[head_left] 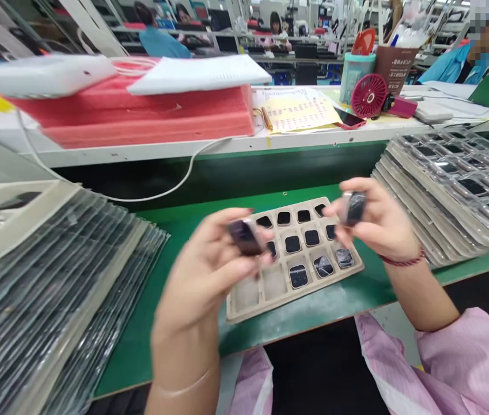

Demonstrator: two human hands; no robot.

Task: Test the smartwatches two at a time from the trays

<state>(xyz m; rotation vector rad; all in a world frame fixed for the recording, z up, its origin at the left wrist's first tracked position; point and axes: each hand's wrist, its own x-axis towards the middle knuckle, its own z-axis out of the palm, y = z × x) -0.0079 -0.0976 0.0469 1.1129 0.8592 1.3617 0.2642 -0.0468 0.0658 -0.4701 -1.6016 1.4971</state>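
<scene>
My left hand [209, 265] is closed on a dark, square watch-like piece [246, 236], above the left part of a beige tray [296, 301]. In my right hand [376, 222], pinched between the fingers, is a second dark watch-like piece [353, 208], held over the tray's right end. Rows of dark square pieces sit in the tray's pockets, some with a shiny film, such as the one [323, 266] in the front row. Two front pockets at the left hold no dark piece. Both hands are slightly blurred.
Stacked trays stand at left [67, 276] and right [438, 196] on the green bench [136, 340]. Behind is a white shelf [227, 147] with red foam [149, 115], papers, a phone and a pink fan [369, 97]. A white cable droops below it. People sit farther back.
</scene>
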